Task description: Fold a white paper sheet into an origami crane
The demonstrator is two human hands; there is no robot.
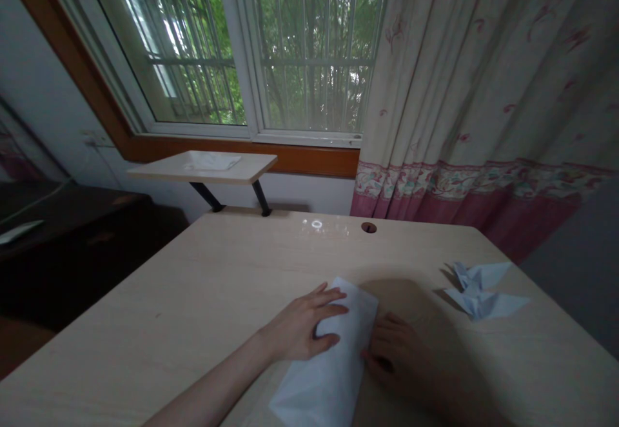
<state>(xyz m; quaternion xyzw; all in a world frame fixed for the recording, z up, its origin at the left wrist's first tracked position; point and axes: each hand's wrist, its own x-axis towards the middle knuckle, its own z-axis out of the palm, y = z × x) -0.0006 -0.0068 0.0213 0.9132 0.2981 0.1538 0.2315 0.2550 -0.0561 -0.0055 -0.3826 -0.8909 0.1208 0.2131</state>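
A folded white sheet of paper [333, 362] lies on the light wooden table [203, 285] in front of me. My left hand [302, 327] lies flat on the paper's upper left part, fingers stretched out and pressing it down. My right hand [399, 353] rests at the paper's right edge, in shadow, its fingertips touching that edge with the fingers bent. Neither hand lifts the paper.
Two folded white paper cranes [481, 291] sit at the table's right side. A round cable hole [368, 228] is near the far edge. A small raised shelf [203, 168] holding a white paper stands at the back left. A curtain [483, 91] hangs by the window.
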